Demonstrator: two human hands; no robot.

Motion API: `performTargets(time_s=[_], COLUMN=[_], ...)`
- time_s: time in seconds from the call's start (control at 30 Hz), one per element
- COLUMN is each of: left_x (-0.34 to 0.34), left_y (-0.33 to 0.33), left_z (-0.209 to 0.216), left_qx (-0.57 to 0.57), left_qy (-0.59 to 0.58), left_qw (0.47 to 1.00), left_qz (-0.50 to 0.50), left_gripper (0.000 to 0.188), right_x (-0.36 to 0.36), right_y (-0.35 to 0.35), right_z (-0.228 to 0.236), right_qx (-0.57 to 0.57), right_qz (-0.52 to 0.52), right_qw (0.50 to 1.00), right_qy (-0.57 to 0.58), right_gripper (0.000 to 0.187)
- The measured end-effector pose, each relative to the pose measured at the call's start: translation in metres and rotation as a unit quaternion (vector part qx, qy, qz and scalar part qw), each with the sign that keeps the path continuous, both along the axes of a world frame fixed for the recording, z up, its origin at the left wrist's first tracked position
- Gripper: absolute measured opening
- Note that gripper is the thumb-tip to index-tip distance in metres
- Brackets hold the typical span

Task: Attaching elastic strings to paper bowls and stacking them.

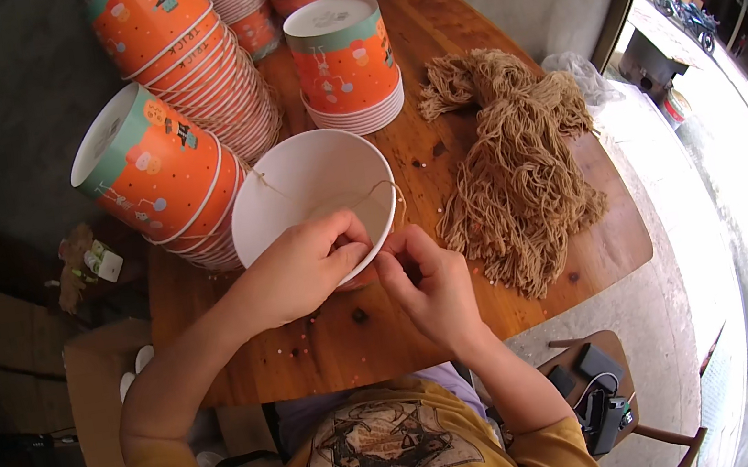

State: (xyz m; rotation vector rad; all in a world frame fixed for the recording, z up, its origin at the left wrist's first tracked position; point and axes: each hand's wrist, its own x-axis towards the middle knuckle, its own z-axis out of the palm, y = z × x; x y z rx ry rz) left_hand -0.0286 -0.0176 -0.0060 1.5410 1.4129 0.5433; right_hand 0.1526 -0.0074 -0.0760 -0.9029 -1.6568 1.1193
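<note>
A paper bucket (292, 202), white inside, is tilted towards me near the table's front. Thin tan twine (377, 187) runs across its mouth from the far left rim and loops over the right rim. My left hand (307, 268) reaches over the near rim, its fingers curled closed inside against the wall; its fingertips are partly hidden. Just outside that rim, my right hand (430, 283) is closed in a pinch where the twine comes down. A heap of cut tan twine (529, 172) lies to the right on the wooden table (268, 365).
Leaning stacks of orange paper buckets (156, 165) stand at the left and back left. A shorter upside-down stack (343, 59) is behind my bucket. Beyond the twine heap lies a clear plastic bag (574, 73). A wooden stool (606, 363) with electronic devices stands at the lower right.
</note>
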Motion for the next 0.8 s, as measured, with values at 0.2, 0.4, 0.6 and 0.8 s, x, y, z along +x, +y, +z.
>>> performTargets(time_s=[0.2, 0.4, 0.6, 0.8], left_x=[0.004, 0.004, 0.001, -0.007], left_y=[-0.001, 0.003, 0.004, 0.014], left_z=[0.006, 0.0, 0.014, 0.003], left_qx=[0.336, 0.19, -0.098, -0.144], left_qy=[0.105, -0.089, -0.266, -0.291], left_qw=[0.936, 0.977, 0.958, 0.944], left_qz=[0.025, 0.033, 0.049, 0.059], left_gripper=[0.004, 0.021, 0.045, 0.043], right_x=[0.017, 0.007, 0.003, 0.001], right_y=[0.022, 0.025, 0.02, 0.025], right_z=[0.005, 0.023, 0.019, 0.015], right_qx=[0.052, 0.02, -0.078, -0.099], right_qz=[-0.013, 0.054, 0.051, 0.078], right_qw=[0.998, 0.998, 0.993, 0.988], right_qy=[0.022, -0.017, 0.067, 0.09], right_gripper=[0.017, 0.013, 0.01, 0.008])
